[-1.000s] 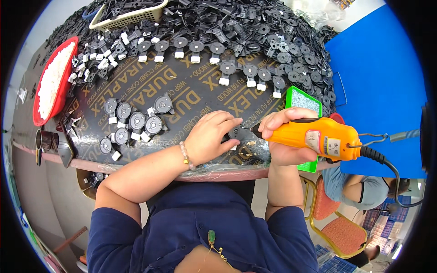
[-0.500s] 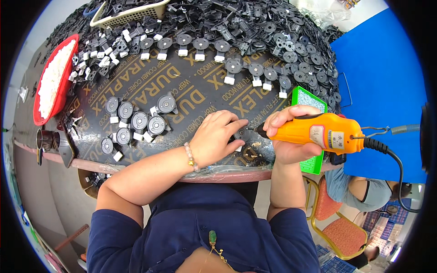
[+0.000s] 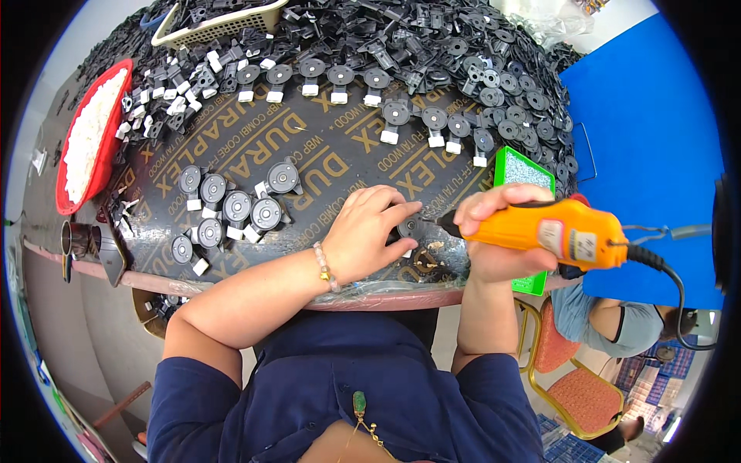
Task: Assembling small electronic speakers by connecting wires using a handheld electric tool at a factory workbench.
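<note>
- Two bare hands are at work close together over a dark desk (image 3: 309, 231) with yellowish printing.
- The left hand (image 3: 369, 231) is closed lightly on a round black plastic disc part (image 3: 411, 227), forefinger along its far side and thumb along its near side.
- That disc part lies on the desk just past the left fingertips, near the pink front edge and partly covered by the hand; a white end block (image 3: 407, 253) shows by the thumb.
- The right hand (image 3: 494, 264) is clamped around an orange pistol-less, straight-bodied electric screwdriver (image 3: 575, 231) with a black nose and a black cord.
- The screwdriver's long axis runs nearly sideways, its nose pointing left at the disc part and its cord end to the right, slightly nearer the person.
- The disc part thus lies left of the right hand, in line with the bit; the left hand is the nearer one. Whether the bit touches it cannot be told.
- Just beyond the right hand stands a bright green rectangular plastic tray (image 3: 500, 174) with small silvery pieces.
- Left of the left hand sits a group of round black parts with white blocks (image 3: 236, 206), well apart from it.
</note>
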The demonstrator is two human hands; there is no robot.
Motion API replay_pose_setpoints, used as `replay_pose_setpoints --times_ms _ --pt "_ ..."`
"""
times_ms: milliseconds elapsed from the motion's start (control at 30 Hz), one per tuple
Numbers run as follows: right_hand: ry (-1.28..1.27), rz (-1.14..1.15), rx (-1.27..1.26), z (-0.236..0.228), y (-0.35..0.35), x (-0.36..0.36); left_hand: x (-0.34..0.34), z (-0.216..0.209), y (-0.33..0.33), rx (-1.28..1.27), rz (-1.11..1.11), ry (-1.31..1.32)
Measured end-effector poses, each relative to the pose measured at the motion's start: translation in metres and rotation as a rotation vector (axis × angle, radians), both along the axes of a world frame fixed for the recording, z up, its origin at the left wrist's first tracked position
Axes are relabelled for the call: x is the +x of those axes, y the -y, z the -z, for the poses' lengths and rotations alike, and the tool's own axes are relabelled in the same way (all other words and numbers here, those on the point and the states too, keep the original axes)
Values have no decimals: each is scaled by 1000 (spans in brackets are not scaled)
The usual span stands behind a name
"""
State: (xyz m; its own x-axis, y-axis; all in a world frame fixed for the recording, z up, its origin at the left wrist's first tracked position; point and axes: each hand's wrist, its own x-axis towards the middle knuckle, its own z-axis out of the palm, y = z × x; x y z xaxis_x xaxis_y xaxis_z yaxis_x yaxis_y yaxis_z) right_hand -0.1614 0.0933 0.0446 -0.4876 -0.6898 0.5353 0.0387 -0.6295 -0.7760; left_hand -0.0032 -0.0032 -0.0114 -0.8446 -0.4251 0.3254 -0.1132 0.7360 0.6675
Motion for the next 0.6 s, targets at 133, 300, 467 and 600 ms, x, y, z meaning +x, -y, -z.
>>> replay_pose_setpoints --times_ms 133,300,467,600 --pt "-51 -109 -162 -6 -1 -5 -3 -3 0 20 -17 -134" --pt "-95 -189 -189 -9 -2 0 -1 0 6 -25 50 -198" --pt "-75 -154 -206 -12 -5 3 -3 -2 8 52 36 -211" --pt "-97 -131 -244 -9 -3 2 -2 -2 9 77 12 -207"
